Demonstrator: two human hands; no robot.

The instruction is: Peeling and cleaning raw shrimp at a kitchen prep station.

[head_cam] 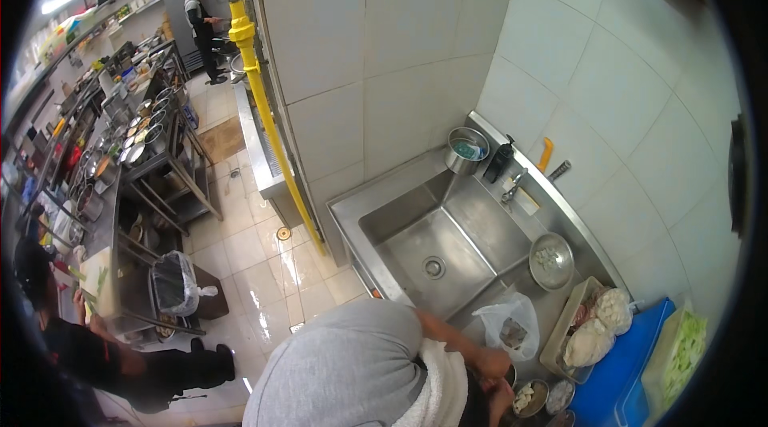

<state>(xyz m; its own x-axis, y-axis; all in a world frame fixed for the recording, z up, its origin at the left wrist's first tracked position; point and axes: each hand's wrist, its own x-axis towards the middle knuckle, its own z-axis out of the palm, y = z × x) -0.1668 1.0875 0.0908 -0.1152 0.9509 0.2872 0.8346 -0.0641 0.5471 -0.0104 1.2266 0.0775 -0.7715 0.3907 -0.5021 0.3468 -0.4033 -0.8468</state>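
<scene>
My left hand (494, 362) and my right hand (501, 401) are close together at the bottom of the view, past my grey sleeve (342, 361) and a white towel (444, 385). Whether anything is between their fingers is hidden. A metal bowl (512, 375) shows partly behind them. Just beside it are a steel bowl (530, 398) with pale pieces and a small bowl (560, 397) with whitish contents. Further along the counter lies an open clear plastic bag (513, 331) holding something dark. A beige tray (551, 348) bears filled plastic bags (591, 340).
A steel sink (408, 253) with a faucet (513, 187) adjoins the counter. Beyond the tray are a blue board (624, 355) and a tub of chopped greens (684, 352). A yellow pipe (258, 97) edges the tiled wall. One person (108, 349) cuts greens at left; another (204, 31) stands far back.
</scene>
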